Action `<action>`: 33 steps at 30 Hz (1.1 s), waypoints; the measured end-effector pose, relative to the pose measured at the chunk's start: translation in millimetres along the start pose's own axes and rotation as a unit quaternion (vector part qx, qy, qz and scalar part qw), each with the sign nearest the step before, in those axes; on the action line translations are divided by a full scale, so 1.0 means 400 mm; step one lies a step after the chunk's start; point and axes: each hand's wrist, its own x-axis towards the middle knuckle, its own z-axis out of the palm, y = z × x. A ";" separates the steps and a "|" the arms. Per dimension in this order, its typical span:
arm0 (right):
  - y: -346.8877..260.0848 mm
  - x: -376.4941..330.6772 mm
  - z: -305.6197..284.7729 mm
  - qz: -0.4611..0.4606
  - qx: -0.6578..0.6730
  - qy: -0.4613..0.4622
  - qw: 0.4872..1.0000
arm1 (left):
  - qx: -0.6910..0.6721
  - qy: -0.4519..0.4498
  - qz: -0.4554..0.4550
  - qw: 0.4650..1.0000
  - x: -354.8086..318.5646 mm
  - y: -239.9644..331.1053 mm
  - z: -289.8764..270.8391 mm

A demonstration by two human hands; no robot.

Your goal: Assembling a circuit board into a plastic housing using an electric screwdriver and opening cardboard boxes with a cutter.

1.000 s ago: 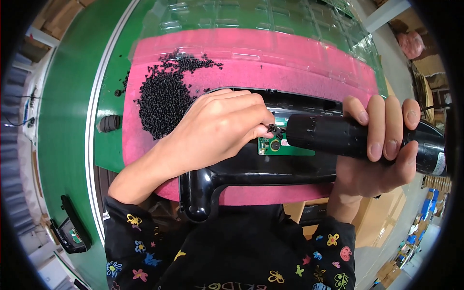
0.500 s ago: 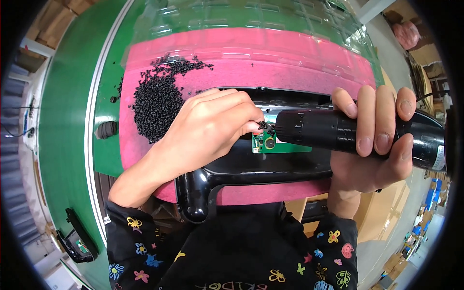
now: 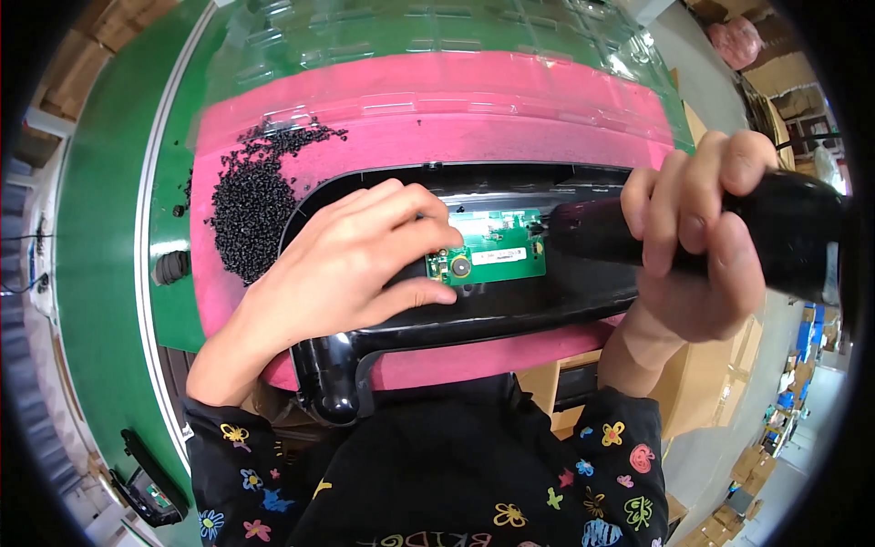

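A green circuit board [image 3: 499,258] lies inside a long, glossy black plastic housing [image 3: 401,342] with a handle-like arm at its lower left. My left hand [image 3: 351,260] reaches over the housing from the left. Its index finger and thumb are spaced around the board's left end, the finger touching it and the thumb low beside it. In my right hand [image 3: 697,228] is a black electric screwdriver [image 3: 597,232], held sideways with its nose toward the board's right edge. A small dark bit or screw shows at that nose. Whatever lies under my left palm is hidden.
A heap of small black screws [image 3: 251,214] lies left of the housing on the pink mat [image 3: 365,137]. Beyond stretches a clear plastic tray [image 3: 437,46]. A dark roll [image 3: 171,267] rests on the green table [image 3: 109,201], and another black housing [image 3: 150,483] sits lower left.
My left hand has gone from pinching small dark screws at the screwdriver's nose to the board's left end. The screwdriver's nose now sits at the board's right edge, exposing more of the board.
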 end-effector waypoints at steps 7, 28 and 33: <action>0.029 -0.006 -0.038 0.046 -0.078 0.021 0.996 | 0.024 -0.080 0.007 0.996 -0.006 0.015 0.006; 0.073 0.015 -0.019 0.079 -0.117 -0.020 0.990 | 0.051 -0.131 -0.077 0.987 -0.005 0.040 -0.016; 0.086 0.007 -0.014 0.042 -0.187 -0.025 0.981 | 0.050 -0.134 -0.082 0.986 -0.006 0.034 -0.014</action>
